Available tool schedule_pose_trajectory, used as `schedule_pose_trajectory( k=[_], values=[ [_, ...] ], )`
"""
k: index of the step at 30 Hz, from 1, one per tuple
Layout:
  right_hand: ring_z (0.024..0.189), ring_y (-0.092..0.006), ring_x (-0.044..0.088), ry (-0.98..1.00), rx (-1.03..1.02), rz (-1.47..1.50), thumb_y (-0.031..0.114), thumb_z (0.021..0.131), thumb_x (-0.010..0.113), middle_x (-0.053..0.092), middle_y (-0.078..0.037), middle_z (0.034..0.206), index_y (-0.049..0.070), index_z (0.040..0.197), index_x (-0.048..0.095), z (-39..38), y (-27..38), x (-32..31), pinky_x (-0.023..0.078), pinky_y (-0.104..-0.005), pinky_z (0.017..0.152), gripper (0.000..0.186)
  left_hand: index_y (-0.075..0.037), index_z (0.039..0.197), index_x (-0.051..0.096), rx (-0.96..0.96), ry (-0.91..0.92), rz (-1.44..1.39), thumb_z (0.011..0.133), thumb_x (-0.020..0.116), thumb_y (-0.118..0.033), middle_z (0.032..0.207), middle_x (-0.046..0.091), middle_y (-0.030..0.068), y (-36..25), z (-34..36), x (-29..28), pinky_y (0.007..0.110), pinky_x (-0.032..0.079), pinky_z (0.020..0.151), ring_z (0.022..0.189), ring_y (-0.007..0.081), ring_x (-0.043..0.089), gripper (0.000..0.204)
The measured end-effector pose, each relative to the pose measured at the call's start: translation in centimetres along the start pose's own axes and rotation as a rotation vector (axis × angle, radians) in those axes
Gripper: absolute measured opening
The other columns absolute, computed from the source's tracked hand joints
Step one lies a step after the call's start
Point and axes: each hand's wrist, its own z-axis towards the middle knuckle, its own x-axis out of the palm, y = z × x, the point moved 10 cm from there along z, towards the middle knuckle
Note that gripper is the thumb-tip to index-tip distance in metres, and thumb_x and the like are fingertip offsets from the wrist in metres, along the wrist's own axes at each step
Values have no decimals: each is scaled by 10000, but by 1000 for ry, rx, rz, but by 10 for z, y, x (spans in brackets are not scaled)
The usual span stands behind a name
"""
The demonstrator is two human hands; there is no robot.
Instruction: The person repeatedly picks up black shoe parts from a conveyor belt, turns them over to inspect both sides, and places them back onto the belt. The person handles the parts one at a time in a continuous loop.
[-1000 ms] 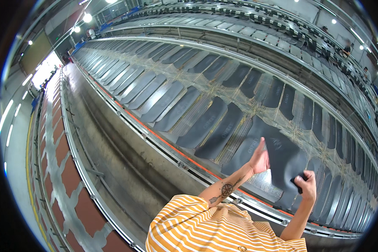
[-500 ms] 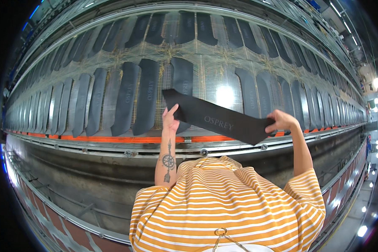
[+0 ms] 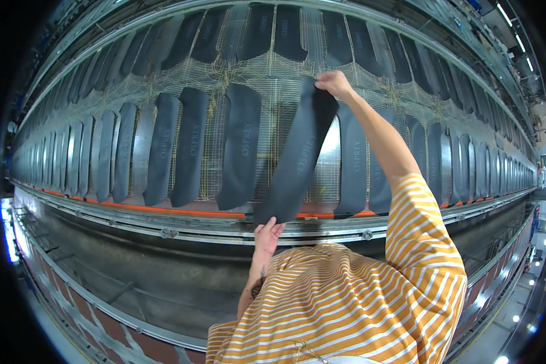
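Note:
A long dark grey flexible panel (image 3: 297,161) with pale lettering is stretched at a slant over the long table. At its far end, my right hand (image 3: 335,85) pinches the corner between thumb and fingers. The near end hangs over the table's front edge, where my left hand (image 3: 268,236) grips its lower edge. To the left lies a similar grey panel (image 3: 239,145), flat on the table. Another such panel (image 3: 353,161) lies just right of the one I hold, partly behind my right forearm.
Matching grey panels lie in two rows along the table, such as one in the far row (image 3: 290,36). A wire-like grid (image 3: 273,91) with yellowish lines covers the tabletop. An orange strip (image 3: 224,213) and a metal rail (image 3: 224,233) run along its near edge.
The held panel has swung from roughly crosswise to lengthwise across the table. My right hand has moved away from me and to the left, my left hand back toward me.

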Motion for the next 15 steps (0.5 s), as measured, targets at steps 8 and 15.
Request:
schedule_pose_trajectory(
  k=[8,15],
  values=[
    [1012,-254,688,-135,-137,181,258,765,780,716,-129,1084,29,1160,672,54,29,33,537,-355,891,469,-4,994,579,72,-122,-12,880,691,-29,966,667,121,36,50,42,424,600,853,927,281,685,162],
    [704,-190,632,-20,-176,230,226,841,697,682,-107,786,14,968,679,-131,-65,-34,512,-338,680,248,17,1053,578,49,-221,260,883,727,-147,1068,662,146,70,51,27,396,583,856,948,288,686,279]
  ],
)
